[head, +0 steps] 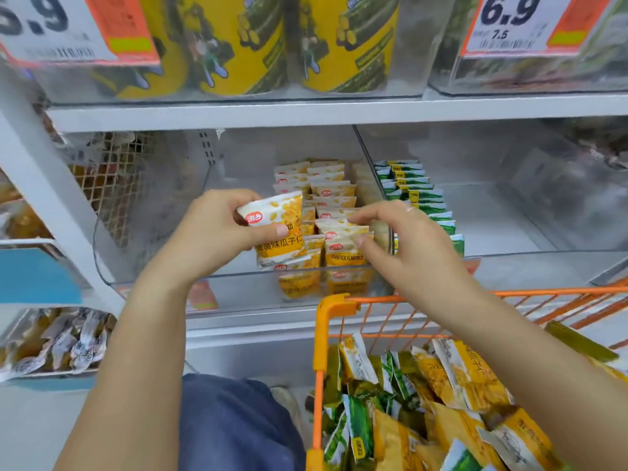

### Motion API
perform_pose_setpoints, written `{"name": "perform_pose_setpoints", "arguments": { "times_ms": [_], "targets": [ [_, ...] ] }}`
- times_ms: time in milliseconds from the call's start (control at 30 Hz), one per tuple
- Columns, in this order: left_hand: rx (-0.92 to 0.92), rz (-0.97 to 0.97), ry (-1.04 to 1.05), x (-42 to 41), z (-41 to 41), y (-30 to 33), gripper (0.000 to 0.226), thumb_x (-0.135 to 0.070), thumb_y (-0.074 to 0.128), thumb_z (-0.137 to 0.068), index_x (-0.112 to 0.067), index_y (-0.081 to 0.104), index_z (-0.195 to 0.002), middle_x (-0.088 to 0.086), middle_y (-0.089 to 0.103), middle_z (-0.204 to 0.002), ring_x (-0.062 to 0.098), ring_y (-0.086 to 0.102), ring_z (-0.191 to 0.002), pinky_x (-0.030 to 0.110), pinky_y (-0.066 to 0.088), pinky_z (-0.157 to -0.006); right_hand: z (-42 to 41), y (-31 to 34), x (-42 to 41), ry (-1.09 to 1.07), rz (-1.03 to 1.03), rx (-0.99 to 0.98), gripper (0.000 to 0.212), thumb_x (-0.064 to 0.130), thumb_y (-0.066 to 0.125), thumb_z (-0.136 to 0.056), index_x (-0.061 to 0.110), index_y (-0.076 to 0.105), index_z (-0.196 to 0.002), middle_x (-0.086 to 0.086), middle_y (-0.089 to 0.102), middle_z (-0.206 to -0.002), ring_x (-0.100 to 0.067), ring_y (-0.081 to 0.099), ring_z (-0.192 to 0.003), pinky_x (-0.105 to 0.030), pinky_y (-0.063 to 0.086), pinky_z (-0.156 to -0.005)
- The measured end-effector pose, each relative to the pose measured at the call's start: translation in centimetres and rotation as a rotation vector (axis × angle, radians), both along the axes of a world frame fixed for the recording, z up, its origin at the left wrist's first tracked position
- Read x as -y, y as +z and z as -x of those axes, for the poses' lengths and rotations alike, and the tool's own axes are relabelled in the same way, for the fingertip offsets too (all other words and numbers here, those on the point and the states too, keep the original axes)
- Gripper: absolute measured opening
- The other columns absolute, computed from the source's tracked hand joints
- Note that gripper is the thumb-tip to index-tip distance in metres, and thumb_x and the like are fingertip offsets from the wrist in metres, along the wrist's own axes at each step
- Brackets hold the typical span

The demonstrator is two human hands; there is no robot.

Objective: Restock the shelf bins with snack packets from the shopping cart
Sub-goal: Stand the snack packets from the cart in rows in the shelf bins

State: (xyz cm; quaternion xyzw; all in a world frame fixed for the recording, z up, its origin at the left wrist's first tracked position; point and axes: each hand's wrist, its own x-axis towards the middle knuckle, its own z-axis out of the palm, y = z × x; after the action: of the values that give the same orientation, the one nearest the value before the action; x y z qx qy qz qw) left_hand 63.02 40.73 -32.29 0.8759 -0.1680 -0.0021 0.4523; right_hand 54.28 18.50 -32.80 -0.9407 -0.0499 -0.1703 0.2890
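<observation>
I have the left hand (217, 229) gripping a small yellow-and-white foil snack packet (278, 229), thumb pressed across its face and the other fingers curled behind it, held just in front of the clear plastic shelf bin (238, 283). The right hand (401, 243) is inside the bin, its fingers spread and lightly bent, fingertips touching the tops of the upright row of matching yellow packets (336, 229) already filed there; I judge it is parting or steadying them to open a slot. Whether it actually pinches one I cannot tell.

The packet looks light, soft and slightly puffed, with a slick film skin that would slide under a loose grip. Its contents seem loose kernels, so squeezing the middle risks crushing; I would hold it by the flat sealed edges or lightly across the upper half, as now. The row itself looks floppy and liable to topple forward.

To the right, a row of green-and-white packets (421, 195) stands in the neighbouring bin. The orange wire shopping cart (319, 334) below holds a mixed heap of both kinds, so much remains.
</observation>
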Motion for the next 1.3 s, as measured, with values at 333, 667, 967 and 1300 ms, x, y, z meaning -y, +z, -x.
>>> {"name": "perform_pose_setpoints", "arguments": {
  "times_ms": [333, 667, 967, 1300],
  "targets": [
    [0.075, 0.145, 0.312, -3.0, -2.2, -0.5, 0.024, -0.029, 0.082, -0.073, -0.02, 0.06, -0.068, -0.003, 0.061, -0.059, 0.01, 0.056, -0.057, 0.017, 0.047, -0.05, -7.2, 2.2, -4.2, 0.212, 0.608, -0.222, 0.034, 0.034, 0.062, -0.088, 0.028, 0.058, -0.121, -0.001, 0.06, -0.118, -0.022, 0.056, -0.109, -0.028, 0.04, -0.074],
    [-0.144, 0.328, -0.098, 1.8, -0.3, 0.6, 0.029, -0.035, 0.072, -0.076, -0.009, 0.065, -0.086, -0.002, 0.068, -0.067, 0.013, 0.067, -0.064, 0.024, 0.057, -0.059, -7.8, 2.1, -3.5, 0.284, -0.145, -0.273, 0.031, 0.029, 0.086, -0.066, 0.02, 0.064, -0.086, 0.008, 0.065, -0.074, -0.004, 0.057, -0.066, -0.026, 0.047, -0.063],
    [-0.307, -0.669, -0.058, 1.5, -1.7, -1.9, 0.052, -0.07, 0.067, -0.068, -0.018, 0.069, -0.069, -0.003, 0.07, -0.067, 0.013, 0.07, -0.072, 0.03, 0.053, -0.072, -6.7, 3.4, 0.0, 0.033, -0.419, -0.034, 0.028, 0.028, 0.083, -0.07, 0.024, 0.069, -0.094, 0.007, 0.072, -0.089, -0.008, 0.069, -0.087, -0.041, 0.056, -0.084],
    [-0.673, -0.534, -0.224, 4.0, -3.6, -4.5, 0.05, -0.025, 0.084, -0.071, -0.009, 0.06, -0.111, 0.012, 0.074, -0.087, 0.016, 0.073, -0.069, 0.026, 0.059, -0.064, -5.1, 1.9, 0.6, 0.032, -0.392, -0.096, 0.033, 0.027, 0.081, -0.072, 0.017, 0.071, -0.102, 0.008, 0.072, -0.092, -0.005, 0.068, -0.087, -0.036, 0.057, -0.082]
  ]
}}
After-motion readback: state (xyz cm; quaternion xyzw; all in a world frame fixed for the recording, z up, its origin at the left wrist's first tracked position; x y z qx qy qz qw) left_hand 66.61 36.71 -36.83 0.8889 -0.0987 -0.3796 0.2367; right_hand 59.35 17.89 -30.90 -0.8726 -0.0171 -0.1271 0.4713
